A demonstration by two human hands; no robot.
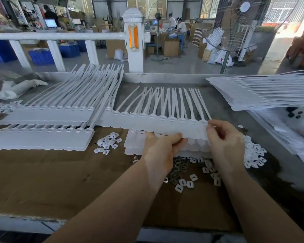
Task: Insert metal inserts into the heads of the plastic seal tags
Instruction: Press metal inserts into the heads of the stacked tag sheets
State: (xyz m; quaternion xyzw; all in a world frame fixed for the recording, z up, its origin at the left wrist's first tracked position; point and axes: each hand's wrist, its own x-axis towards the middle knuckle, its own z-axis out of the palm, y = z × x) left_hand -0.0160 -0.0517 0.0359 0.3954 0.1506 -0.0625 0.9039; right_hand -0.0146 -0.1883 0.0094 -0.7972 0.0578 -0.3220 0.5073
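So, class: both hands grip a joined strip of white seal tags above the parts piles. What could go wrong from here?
1. The left hand and right hand hold the strip of seal tags by one end only; the far end may sag or twist.
2. Its trailing tails could tangle with the stacked tags alongside.
3. Setting it down may scatter the metal inserts into the white plastic caps.

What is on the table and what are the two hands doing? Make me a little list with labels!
left hand: left hand pinches the lower edge of a white tag strip
right hand: right hand pinches the same strip at its right end
metal inserts: dark pile under the hands
white caps: heap at the right, small pile at the left
other strips: stacks at the left
surface: brown cardboard
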